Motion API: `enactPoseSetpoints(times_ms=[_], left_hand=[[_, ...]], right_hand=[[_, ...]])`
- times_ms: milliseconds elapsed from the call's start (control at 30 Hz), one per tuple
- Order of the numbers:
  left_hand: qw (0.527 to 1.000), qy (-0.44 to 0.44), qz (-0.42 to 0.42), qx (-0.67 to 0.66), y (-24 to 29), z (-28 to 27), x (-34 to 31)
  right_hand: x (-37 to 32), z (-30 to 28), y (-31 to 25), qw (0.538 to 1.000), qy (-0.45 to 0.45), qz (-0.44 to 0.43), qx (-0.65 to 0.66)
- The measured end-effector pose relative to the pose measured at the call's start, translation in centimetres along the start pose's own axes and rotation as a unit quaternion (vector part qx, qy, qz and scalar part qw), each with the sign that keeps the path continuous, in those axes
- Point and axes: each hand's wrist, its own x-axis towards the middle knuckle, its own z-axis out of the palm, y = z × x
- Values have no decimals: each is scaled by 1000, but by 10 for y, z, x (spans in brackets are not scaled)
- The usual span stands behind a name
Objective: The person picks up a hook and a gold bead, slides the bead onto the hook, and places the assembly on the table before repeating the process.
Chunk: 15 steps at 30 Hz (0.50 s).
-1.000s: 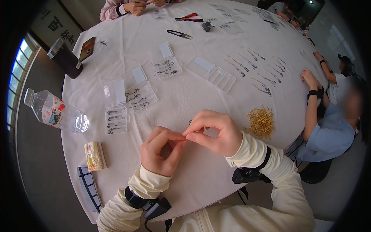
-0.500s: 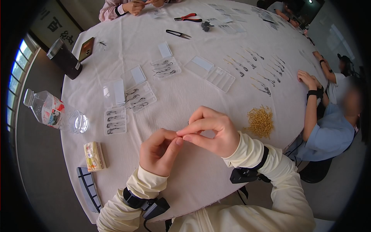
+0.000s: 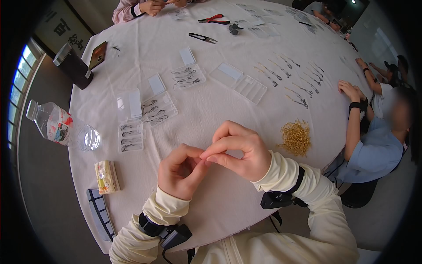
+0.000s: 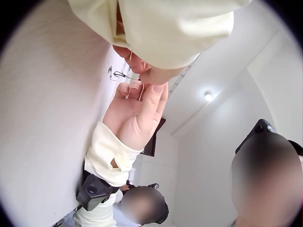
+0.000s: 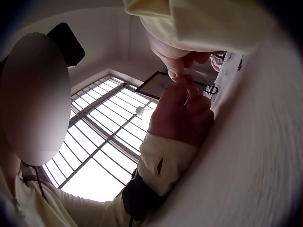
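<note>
My left hand (image 3: 179,171) and right hand (image 3: 241,152) meet above the table near its front edge, fingertips against each other. Thumb and forefinger of each hand pinch at the same small spot. From between them sticks a small dark wire loop (image 4: 120,74) on a thin stem, seen in the left wrist view; the right wrist view also shows this dark loop (image 5: 213,90). Its inner end is hidden by the fingertips. To the right of my right hand lies a pile of small gold metal pieces (image 3: 295,138).
Beyond the hands stand clear boxes (image 3: 131,136) holding dark hook-like pieces, and an open divided box (image 3: 249,89). Gold-and-dark pieces (image 3: 285,72) lie in rows. A bottle (image 3: 61,125), tissue pack (image 3: 107,177), thread snips (image 3: 203,38) and pliers (image 3: 214,19) surround them. Other people sit around.
Both hands have shifted slightly left with fingertips together, the right hand's forefinger coming down closer over the left fingertips. Things on the table have stayed where they were.
</note>
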Motion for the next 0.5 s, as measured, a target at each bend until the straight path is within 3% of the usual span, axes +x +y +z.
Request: enactPoseSetpoints(times_ms=[200,300,500], left_hand=[[1000,16,-1,-26,3,0,0],[998,29,-12,-46,4,0,0],[998,42,-5,-35,2,1,-1]], right_hand=[[0,-2,3,999,40,29,-4],[0,-8,2,998,-4,54,-14],[2,0,-4,998,14,42,-48]])
